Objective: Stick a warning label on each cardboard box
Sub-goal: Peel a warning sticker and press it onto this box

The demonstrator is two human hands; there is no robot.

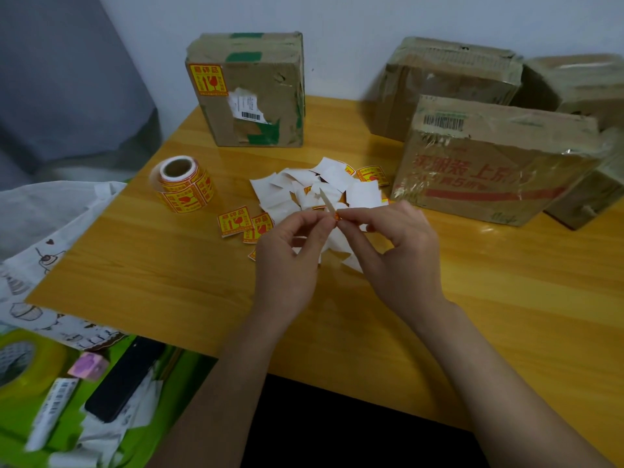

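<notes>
My left hand (290,251) and my right hand (395,244) meet above the table's middle and pinch one small warning label (332,206) between their fingertips, seen edge-on. Beyond them lies a pile of white backing papers (324,187) mixed with yellow labels. A roll of yellow warning labels (184,184) stands to the left, with loose labels (241,222) beside it. A cardboard box (253,92) at the back bears a yellow label (206,79) on its upper left corner. A box with red print (489,167) stands on the right, with two more boxes (445,86) (580,82) behind it.
The orange wooden table (169,271) ends at a near edge by my forearms. Left of it lie a patterned white bag (44,251), a yellow tape roll (23,363), a black phone (125,380) and a pink block (89,366) on a green surface.
</notes>
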